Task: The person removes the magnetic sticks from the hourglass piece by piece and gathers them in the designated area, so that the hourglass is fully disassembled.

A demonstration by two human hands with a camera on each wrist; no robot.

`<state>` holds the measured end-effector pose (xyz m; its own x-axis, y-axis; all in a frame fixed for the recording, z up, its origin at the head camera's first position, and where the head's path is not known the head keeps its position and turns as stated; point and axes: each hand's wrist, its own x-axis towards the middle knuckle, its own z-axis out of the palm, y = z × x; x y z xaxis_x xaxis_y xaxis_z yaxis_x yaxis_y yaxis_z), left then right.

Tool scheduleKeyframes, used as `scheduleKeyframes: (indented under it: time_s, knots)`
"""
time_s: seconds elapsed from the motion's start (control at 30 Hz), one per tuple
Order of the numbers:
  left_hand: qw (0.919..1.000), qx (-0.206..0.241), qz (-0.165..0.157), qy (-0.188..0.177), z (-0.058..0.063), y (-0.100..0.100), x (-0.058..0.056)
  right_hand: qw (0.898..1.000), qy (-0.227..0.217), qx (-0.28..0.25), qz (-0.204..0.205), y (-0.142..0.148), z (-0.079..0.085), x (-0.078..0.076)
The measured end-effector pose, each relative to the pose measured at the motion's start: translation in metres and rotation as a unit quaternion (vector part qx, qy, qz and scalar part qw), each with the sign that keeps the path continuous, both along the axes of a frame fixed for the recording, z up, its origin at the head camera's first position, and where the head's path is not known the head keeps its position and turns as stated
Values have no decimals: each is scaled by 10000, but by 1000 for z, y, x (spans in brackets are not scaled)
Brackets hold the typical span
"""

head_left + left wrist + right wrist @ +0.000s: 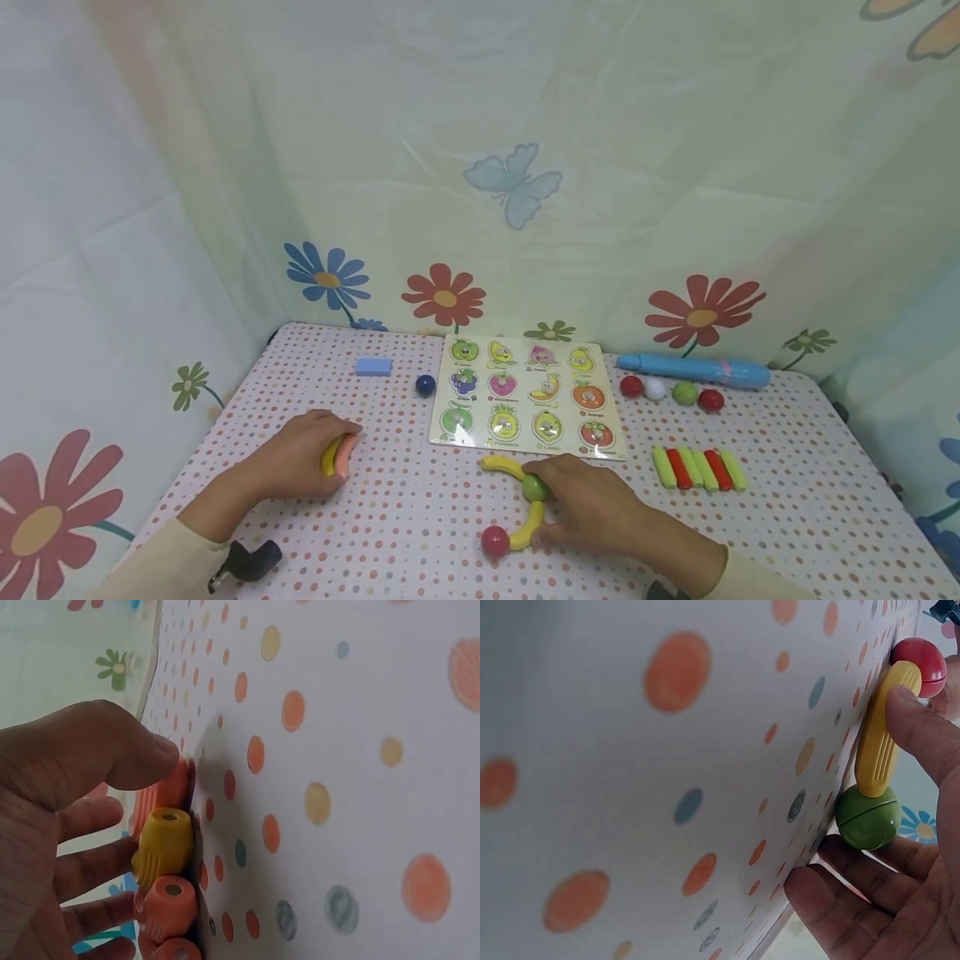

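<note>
On the dotted table at the left, my left hand grips a bunch of curved sticks side by side, with a yellow stick and a pink stick showing in the head view. Its thumb touches a pink stick in the left wrist view, the fingers behind the row. Front and centre, a yellow curved stick joins a red ball to a green ball; another yellow curved stick extends from the green ball. My right hand holds this piece, thumb on the lower stick and fingers by the green ball.
A fruit picture board lies behind the hands. Left of it are a dark blue ball and a light blue block. At right are a blue wand-like object, several balls, and a row of green and red sticks.
</note>
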<state>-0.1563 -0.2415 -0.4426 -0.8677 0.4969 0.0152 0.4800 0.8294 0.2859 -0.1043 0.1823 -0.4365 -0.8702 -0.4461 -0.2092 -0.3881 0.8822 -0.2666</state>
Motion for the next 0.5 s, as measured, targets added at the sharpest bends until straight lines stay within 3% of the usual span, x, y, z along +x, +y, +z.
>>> scheduleKeyframes:
  time_s: [0.17, 0.3, 0.43, 0.5]
  knots:
    - [10000, -20, 58, 53, -1, 6, 3, 10000, -8, -59, 65, 1, 0, 0]
    - [9994, 149, 69, 290, 2, 24, 10, 9995, 35, -89, 308, 3, 1, 1]
    - [9982, 275, -267, 469, 6, 49, 22, 9985, 139, -95, 514, 4, 2, 1]
    - [9979, 262, -483, 349, 8, 62, 28, 9983, 177, -101, 537, 4, 2, 1]
